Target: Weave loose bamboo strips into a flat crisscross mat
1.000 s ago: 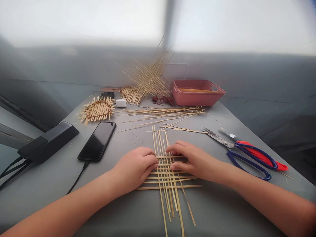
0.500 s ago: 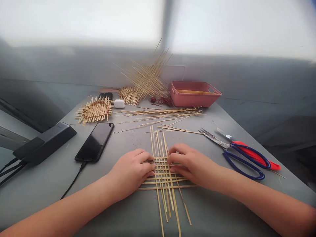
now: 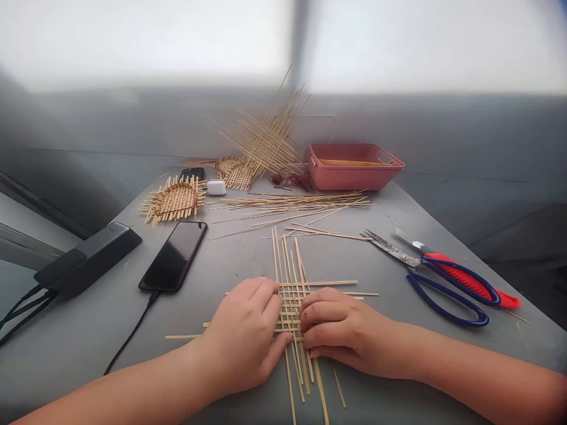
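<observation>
A loose open weave of pale bamboo strips (image 3: 290,310) lies flat on the grey table in front of me, long strips running away from me and shorter ones crossing them. My left hand (image 3: 250,327) is closed on its left edge, fingertips at the upper crossings and thumb near the lower ones. Opposite, my right hand (image 3: 341,321) curls its fingers round the right edge, gripping the strips there. Both palms hide parts of the cross strips, whose ends stick out on either side.
Scissors (image 3: 411,260) and a red-handled knife (image 3: 505,298) lie right. A phone (image 3: 173,257) with a cable and a black power strip (image 3: 91,260) are left. Behind are loose strips (image 3: 292,202), a pink basket (image 3: 354,177), woven pieces (image 3: 175,198) and red cord (image 3: 292,179).
Both hands have moved toward me along the weave's sides, to the lower crossings. My left thumb now presses near the bottom cross strip. The upper cross strips' right ends are uncovered.
</observation>
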Available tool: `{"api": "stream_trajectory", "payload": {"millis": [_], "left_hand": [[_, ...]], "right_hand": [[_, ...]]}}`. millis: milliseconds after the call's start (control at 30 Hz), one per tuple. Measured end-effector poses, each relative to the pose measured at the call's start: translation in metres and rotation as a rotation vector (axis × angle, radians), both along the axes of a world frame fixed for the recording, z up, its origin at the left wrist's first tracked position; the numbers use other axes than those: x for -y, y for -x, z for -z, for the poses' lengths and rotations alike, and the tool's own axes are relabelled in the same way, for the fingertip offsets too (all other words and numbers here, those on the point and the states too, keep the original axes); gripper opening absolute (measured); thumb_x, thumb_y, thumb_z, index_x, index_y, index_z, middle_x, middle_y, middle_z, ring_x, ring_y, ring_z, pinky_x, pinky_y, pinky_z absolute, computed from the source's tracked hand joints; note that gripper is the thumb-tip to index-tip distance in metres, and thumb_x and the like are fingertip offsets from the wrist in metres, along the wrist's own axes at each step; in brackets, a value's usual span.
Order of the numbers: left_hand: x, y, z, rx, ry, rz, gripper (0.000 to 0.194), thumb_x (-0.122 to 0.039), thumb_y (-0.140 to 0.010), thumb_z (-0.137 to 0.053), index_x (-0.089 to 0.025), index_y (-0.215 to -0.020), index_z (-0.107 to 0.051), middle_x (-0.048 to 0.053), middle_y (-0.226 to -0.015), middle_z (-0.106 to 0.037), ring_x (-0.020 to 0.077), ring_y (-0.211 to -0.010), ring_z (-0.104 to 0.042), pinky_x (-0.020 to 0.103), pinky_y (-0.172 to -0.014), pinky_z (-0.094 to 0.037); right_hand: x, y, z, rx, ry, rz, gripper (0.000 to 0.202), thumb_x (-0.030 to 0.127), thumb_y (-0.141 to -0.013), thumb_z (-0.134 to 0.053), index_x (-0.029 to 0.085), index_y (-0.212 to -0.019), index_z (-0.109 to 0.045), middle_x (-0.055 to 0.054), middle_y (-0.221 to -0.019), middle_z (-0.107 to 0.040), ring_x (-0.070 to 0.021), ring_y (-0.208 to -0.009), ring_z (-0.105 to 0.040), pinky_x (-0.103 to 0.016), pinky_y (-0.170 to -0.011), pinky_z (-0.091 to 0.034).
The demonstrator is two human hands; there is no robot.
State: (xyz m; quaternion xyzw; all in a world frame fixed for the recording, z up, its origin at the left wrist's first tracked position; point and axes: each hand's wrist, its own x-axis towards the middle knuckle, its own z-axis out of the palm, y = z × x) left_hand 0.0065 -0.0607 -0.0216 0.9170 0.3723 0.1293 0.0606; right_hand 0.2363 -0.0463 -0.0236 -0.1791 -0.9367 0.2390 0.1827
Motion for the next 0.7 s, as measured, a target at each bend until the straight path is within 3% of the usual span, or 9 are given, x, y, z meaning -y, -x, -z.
{"api": "stream_trajectory", "payload": {"millis": [500, 700], "left_hand": [[0.0002, -0.0009, 0.004, -0.006, -0.048, 0.008, 0.033, -0.036, -0.085, -0.05, -0.01, -0.101, -0.062, 0.015, -0.109, -0.063, 0.0306, -0.103, -0.057, 0.05, -0.097, -0.044], [-0.0005, 0.0032, 0.0022, 0.128, -0.089, 0.077, 0.022, -0.029, -0.088, -0.053, -0.015, -0.101, -0.063, 0.013, -0.117, -0.063, 0.0266, -0.105, -0.056, 0.046, -0.098, -0.043]], "right_hand": [[-0.0054, 0.0027, 0.0041, -0.022, 0.031, -0.053, 0.017, 0.015, -0.094, -0.049, 0.019, -0.086, -0.064, -0.006, -0.087, -0.065, -0.0158, -0.093, -0.057, -0.032, -0.091, -0.044], [-0.0001, 0.0038, 0.0042, 0.003, 0.026, -0.01, 0.014, 0.021, -0.095, -0.05, 0.019, -0.101, -0.063, -0.008, -0.093, -0.064, -0.0171, -0.09, -0.056, -0.035, -0.088, -0.044]]}}
